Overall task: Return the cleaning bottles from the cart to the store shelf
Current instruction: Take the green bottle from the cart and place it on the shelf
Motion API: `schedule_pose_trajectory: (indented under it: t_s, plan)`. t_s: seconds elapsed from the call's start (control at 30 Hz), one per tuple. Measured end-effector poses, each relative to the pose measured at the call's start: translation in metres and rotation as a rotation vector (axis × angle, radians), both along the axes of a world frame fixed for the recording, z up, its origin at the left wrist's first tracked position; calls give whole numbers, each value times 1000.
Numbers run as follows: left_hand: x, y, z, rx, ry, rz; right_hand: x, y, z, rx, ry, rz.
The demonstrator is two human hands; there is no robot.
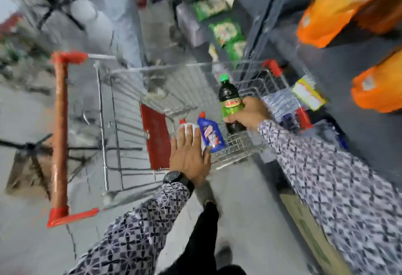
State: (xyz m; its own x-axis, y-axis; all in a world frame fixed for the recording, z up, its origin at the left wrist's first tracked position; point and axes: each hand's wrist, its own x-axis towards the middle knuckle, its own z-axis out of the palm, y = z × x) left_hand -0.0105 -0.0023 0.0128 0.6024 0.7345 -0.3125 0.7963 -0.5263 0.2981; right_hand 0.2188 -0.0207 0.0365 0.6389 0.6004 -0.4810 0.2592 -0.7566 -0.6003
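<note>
A wire shopping cart [121,109] with a red handle [59,135] stands in the aisle. My right hand [250,113] grips a dark bottle with a green cap and green label [229,98], upright above the cart's basket. A blue bottle with a red cap [210,133] lies in the basket. My left hand [188,155] lies flat with fingers spread over a white bottle with a red cap [187,127] beside the blue one. I cannot tell whether the left hand grips it. The frame is blurred by motion.
Grey store shelves [265,35] run along the right, holding green packets [226,31] and orange bags [339,7]. A cardboard box [309,227] sits on the floor at the lower right. Another person's legs stand at the far end of the aisle.
</note>
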Motion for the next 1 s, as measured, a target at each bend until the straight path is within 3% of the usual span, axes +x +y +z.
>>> schedule_pose_trajectory:
  t_s: [0.1, 0.33, 0.5, 0.6, 0.7, 0.9, 1.0]
  plan:
    - [15, -1, 56, 142, -192, -80, -11, -48, 79, 189, -128, -80]
    - [124, -60, 247, 361, -841, -392, -8, -207, 289, 657, -456, -352]
    - [215, -139, 343, 346, -1091, -719, -13, -319, 387, 746, -787, -538]
    - [266, -187, 387, 231, -1002, -972, -25, -367, 416, 772, -940, -706]
    - [319, -228, 412, 281, -781, -1139, -30, -398, 420, 782, -1016, -870]
    - [374, -262, 396, 299, -401, -1223, -48, -433, 405, 751, -1085, -1053]
    - [378, -263, 388, 337, -332, -1264, -53, -443, 401, 723, -1085, -1084]
